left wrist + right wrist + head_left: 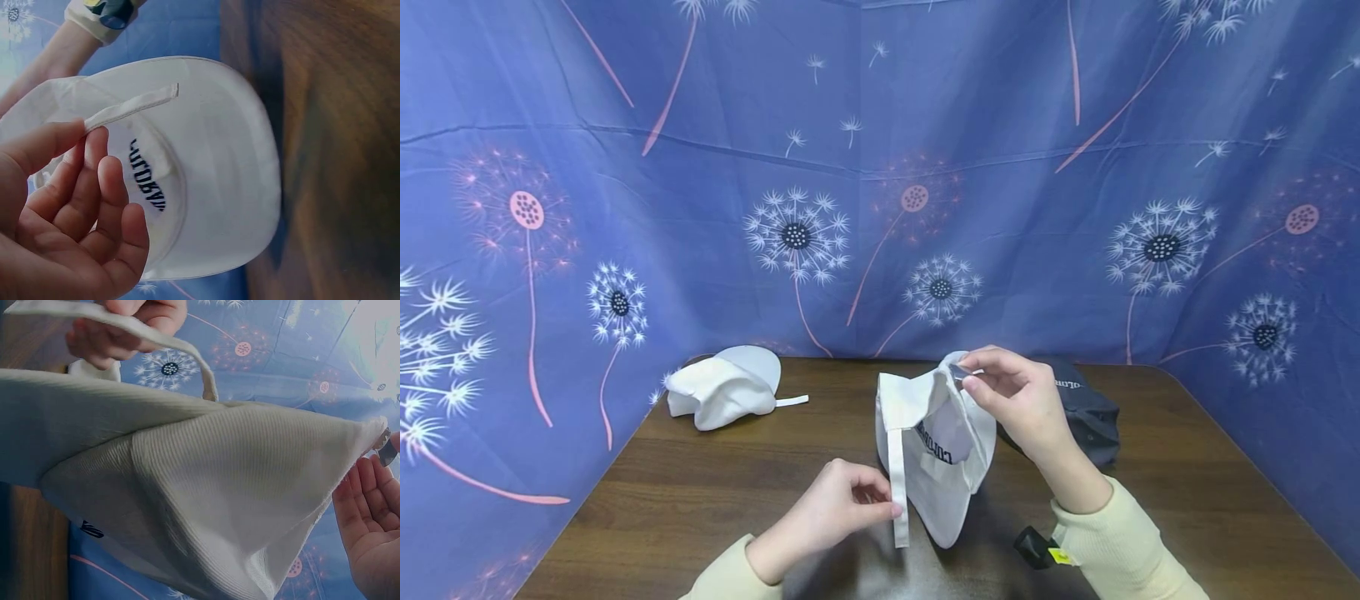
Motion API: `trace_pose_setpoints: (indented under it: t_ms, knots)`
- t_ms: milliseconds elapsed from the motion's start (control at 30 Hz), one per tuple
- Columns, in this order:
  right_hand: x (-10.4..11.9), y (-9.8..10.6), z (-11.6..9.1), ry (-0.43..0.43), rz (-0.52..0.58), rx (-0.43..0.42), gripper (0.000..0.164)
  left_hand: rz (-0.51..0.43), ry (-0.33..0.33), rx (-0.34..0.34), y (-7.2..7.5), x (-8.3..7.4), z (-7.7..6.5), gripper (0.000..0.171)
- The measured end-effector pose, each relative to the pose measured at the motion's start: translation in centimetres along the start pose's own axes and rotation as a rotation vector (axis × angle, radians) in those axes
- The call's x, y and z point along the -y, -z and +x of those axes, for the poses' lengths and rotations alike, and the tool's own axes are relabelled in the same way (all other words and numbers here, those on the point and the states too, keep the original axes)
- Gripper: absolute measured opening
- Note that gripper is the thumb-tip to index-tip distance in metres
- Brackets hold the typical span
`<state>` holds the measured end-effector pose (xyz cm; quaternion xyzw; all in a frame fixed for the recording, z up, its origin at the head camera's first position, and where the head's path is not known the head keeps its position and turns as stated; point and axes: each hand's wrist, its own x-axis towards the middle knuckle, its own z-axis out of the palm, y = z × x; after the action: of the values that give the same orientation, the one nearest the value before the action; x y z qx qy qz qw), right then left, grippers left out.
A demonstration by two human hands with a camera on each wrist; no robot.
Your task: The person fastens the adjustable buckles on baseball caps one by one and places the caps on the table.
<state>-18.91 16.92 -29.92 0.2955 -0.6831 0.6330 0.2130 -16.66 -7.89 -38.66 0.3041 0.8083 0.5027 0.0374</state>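
Note:
A white baseball cap (936,500) is held up above the table, brim pointing down, its opening facing me and dark lettering showing inside. My left hand (842,507) pinches the cap's long white strap (898,479) between thumb and fingertip, near the strap's loose end; in the left wrist view the other fingers are loosely bent. At the top of the cap, my right hand (1018,396) pinches a small metal buckle (386,450) on the opposite back edge. The strap hangs free of the buckle.
Another white cap (730,390) lies at the back left of the wooden table (685,500), its strap sticking out to the right. Behind my right hand sits a dark cap (1092,421) with light lettering. A blue dandelion-print cloth (850,75) hangs behind and at the sides.

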Motion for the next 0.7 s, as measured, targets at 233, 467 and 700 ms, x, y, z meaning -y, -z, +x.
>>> trace_pose_setpoints:
  t_ms: [233,467,700]
  knots:
    - [0.0,-0.1,0.0,0.011,0.017,-0.007,0.018,0.003,0.003,-0.021,0.7,-1.1,0.0,0.011]
    - [-0.1,-0.4,0.0,0.020,0.022,-0.050,0.017,0.019,-0.013,-0.048,1.6,-2.2,0.3,0.010]
    - [-0.3,-0.3,0.1,0.020,0.003,-0.065,0.017,0.037,-0.023,-0.073,2.8,-3.7,0.8,0.011]
